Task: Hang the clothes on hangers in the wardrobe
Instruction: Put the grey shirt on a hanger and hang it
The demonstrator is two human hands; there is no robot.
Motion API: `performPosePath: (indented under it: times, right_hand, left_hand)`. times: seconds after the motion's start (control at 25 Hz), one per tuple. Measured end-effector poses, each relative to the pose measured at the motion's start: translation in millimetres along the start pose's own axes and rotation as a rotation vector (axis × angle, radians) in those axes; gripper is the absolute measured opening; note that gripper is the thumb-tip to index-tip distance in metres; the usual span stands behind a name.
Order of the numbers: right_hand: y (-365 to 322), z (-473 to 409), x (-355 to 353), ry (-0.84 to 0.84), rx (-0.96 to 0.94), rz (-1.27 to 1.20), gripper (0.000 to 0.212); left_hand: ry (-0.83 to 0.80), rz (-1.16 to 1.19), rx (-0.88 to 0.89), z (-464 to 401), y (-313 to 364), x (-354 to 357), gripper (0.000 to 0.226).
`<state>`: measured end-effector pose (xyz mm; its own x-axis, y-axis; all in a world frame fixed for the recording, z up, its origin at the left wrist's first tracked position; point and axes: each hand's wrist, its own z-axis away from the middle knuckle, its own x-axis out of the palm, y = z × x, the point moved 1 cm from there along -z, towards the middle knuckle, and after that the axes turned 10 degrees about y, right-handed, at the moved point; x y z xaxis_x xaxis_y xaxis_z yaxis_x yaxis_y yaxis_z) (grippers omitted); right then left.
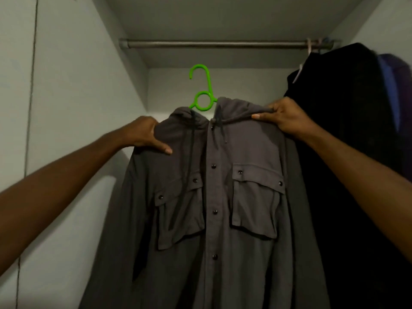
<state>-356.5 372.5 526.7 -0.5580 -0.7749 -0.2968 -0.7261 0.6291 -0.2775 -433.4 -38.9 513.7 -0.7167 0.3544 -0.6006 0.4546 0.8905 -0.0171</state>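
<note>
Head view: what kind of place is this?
Likely the inside of a wardrobe: a metal rail spans plain pale walls, dark garments hang at its right end, and a grey hooded shirt sits on a green hanger.

pale walls (66, 85), metal rail (211, 43), dim light

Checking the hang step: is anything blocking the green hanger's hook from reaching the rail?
Nothing visible. The green hanger carrying the grey shirt sits below a bare stretch of rail; the dark clothes hang off to the right.

Both forearms are bare to the frame's edge, the left hand (142, 134) and right hand (287, 117) ungloved.
</note>
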Motion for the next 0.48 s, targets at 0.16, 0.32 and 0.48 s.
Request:
performPosePath:
  times: [0.16, 0.32, 0.48]
  right_hand:
    - [-11, -21, -8, -0.047, -0.028, 0.142, 0.045]
    - [-4, -22, -28, -0.166, 0.146, 0.096, 0.044]
    - [6, -11, -42, -0.355, 0.33, -0.098, 0.041]
  left_hand:
    - [-0.226, -0.08, 0.089, -13, -13, 10, 0.081]
    - [-0.055, 0.056, 0.105, -33, -20, -1, 0.065]
    - [0.087, 0.129, 0.188, -55, -21, -8, 0.046]
